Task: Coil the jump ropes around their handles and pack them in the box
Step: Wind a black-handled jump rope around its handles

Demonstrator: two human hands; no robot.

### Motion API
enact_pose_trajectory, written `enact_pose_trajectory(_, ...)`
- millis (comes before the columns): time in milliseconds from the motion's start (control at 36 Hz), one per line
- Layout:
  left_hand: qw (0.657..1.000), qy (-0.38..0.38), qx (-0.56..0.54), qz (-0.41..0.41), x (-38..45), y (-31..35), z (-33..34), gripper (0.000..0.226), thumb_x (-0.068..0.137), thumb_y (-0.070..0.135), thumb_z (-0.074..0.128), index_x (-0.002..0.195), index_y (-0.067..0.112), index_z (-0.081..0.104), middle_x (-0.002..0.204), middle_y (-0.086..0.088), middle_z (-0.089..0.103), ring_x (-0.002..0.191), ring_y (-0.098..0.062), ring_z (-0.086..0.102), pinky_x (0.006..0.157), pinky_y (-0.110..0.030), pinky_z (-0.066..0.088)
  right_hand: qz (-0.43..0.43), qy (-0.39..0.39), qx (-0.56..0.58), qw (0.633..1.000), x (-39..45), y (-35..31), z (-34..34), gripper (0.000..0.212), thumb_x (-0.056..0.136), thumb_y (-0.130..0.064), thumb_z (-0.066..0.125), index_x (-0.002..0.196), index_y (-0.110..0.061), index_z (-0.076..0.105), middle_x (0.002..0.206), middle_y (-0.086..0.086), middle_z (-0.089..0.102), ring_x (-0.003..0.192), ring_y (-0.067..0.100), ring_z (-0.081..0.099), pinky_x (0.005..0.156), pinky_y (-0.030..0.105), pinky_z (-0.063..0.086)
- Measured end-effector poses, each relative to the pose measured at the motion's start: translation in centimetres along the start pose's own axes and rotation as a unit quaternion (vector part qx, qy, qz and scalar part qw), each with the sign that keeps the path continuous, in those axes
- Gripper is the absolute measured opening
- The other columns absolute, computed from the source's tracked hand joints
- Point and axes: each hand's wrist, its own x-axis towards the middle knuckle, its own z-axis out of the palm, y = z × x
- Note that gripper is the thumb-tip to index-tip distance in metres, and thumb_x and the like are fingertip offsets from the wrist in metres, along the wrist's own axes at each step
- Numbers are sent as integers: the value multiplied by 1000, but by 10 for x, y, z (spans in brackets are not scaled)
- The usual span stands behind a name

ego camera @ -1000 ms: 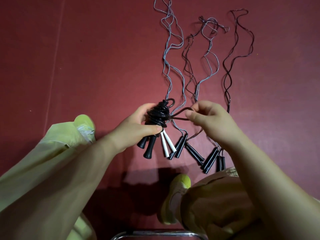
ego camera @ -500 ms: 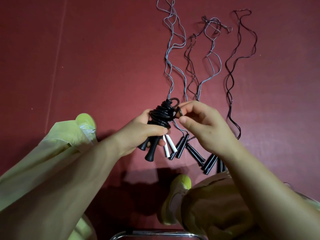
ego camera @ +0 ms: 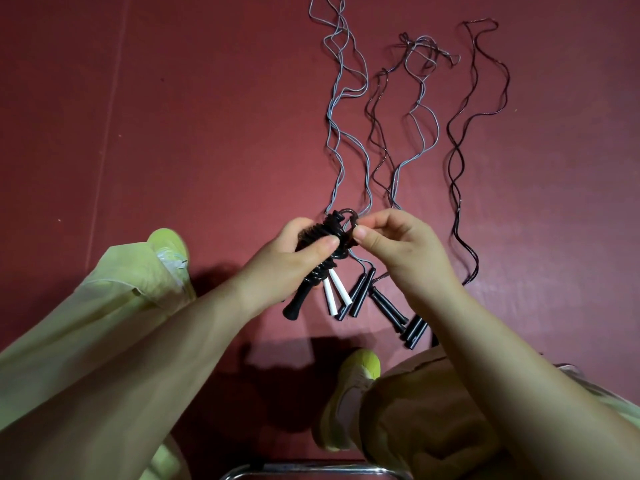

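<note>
Your left hand (ego camera: 287, 261) grips the coiled black rope bundle (ego camera: 325, 244) above the red floor (ego camera: 173, 133); your right hand (ego camera: 398, 251) pinches its end loop. Beneath them lie white handles (ego camera: 334, 292), black handles (ego camera: 384, 303) and uncoiled ropes (ego camera: 381, 116), partly hidden by your right forearm.

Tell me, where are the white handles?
In the head view, the white handles lie on the red floor at centre, just below the left hand, left of the black handles.

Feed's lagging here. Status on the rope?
Left hand grips coiled black rope. Right hand pinches its end loop. Other ropes uncoiled on floor; no box visible.
</note>
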Motion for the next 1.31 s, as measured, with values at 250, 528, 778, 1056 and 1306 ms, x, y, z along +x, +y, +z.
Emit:
enact_pose_trajectory(250, 990, -18, 130, 46, -7, 0, -2, 28, 90, 32, 59, 110, 39, 40, 93, 15, 59, 86, -6, 60, 83, -24, 46, 38, -25, -10, 999, 3, 3, -4, 14, 82, -7, 73, 72, -16, 67, 76, 5, 71, 75, 14, 65, 79, 33, 53)
enact_pose_trajectory(528, 985, -46, 156, 61, -9, -2, -2, 35, 68, 48, 58, 98, 50, 40, 97, 17, 58, 88, -11, 61, 85, -31, 48, 66, -30, -44, 996, 4, 4, -6, 15, 82, -10, 73, 71, -13, 65, 67, -4, 69, 63, 5, 61, 66, 18, 47)
enact_pose_trajectory(778, 982, -105, 145, 55, -11, -7, 5, 47, 89, 15, 61, 113, 47, 37, 94, 16, 56, 70, -1, 57, 62, -6, 43, 140, -57, -110, 982, 3, 11, -8, 15, 80, -17, 77, 74, -10, 65, 75, 16, 68, 71, 19, 55, 72, 34, 43)
enact_pose_trajectory(1056, 989, -95, 97, 62, -7, -9, 4, 49, 76, 31, 68, 105, 61, 42, 104, 13, 59, 86, -7, 61, 79, -21, 51, 71, -32, -152, 985, 3, 10, -7, 7, 83, -15, 74, 80, -15, 68, 83, 16, 73, 72, 28, 64, 75, 43, 53)
enact_pose_trajectory(1306, 992, -114, 37, 34, -9, -11, 6, 50, 69, 27, 62, 106, 56, 45, 105, 12, 61, 88, 2, 60, 85, -26, 52, -2, -45, -239, 970, -2, 5, -1, 10, 85, -19, 72, 75, -21, 69, 79, 6, 72, 78, 22, 67, 77, 41, 53)
